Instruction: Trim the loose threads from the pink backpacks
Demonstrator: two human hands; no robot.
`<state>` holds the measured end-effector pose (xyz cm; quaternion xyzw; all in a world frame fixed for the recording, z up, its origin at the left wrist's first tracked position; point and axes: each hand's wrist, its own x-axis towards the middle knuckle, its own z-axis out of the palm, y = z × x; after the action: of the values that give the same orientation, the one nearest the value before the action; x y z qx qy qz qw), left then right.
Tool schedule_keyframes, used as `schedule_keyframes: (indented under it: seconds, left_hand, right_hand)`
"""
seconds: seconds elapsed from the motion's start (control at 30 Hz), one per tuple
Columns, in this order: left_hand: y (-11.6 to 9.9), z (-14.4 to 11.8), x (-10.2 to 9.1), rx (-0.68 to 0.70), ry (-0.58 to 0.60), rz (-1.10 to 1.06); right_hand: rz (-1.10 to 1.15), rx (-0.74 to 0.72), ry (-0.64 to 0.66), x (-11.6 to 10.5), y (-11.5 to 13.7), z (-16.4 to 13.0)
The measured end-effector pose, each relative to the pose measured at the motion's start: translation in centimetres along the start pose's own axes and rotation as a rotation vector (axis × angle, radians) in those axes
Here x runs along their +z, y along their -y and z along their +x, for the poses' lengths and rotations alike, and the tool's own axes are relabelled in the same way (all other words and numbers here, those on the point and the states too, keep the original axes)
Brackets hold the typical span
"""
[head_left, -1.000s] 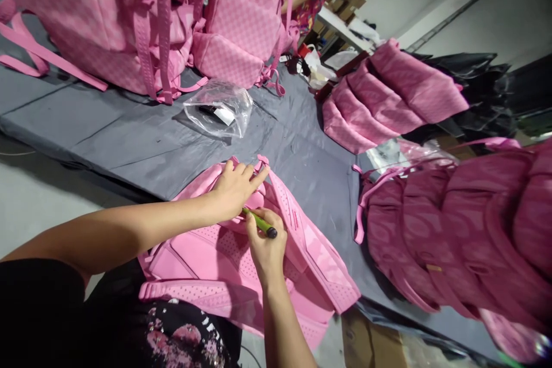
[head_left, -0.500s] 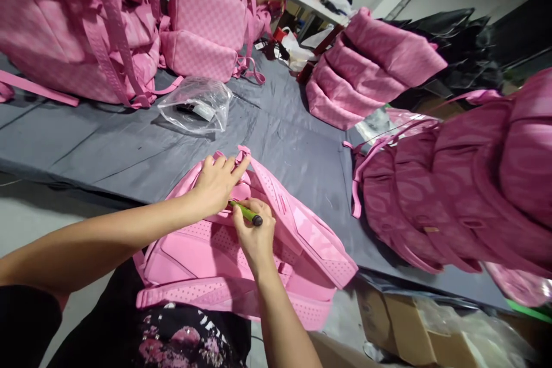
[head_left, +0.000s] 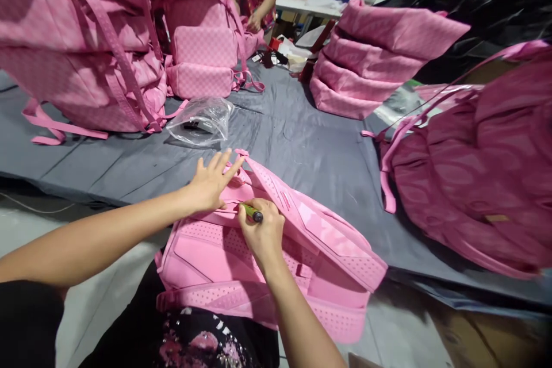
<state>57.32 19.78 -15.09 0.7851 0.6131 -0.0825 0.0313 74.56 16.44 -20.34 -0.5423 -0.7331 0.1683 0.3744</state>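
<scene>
Pink backpack (head_left: 267,259) lies lower centre on the grey table (head_left: 310,149), soft and floppy. Left hand (head_left: 210,184) presses it flat with fingers spread; right hand (head_left: 263,233) pinches a green lighter (head_left: 251,213). I'd grab the padded straps.
</scene>
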Motion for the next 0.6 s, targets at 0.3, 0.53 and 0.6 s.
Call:
schedule_keyframes:
  seconds: [0.3, 0.53, 0.6]
  left_hand:
    - [0.5, -0.5, -0.4, -0.052, 0.086, -0.003]
    - [-0.2, -0.1, -0.4, -0.055, 0.104, 0.105]
    - [0.1, 0.0, -0.7, -0.031, 0.159, 0.071]
  right_hand:
    - [0.258, -0.017, 0.016, 2.4, 0.9, -0.5]
    - [0.309, -0.049, 0.006, 2.3, 0.5, -0.9]
    - [0.308, -0.071, 0.029, 1.6, 0.2, -0.9]
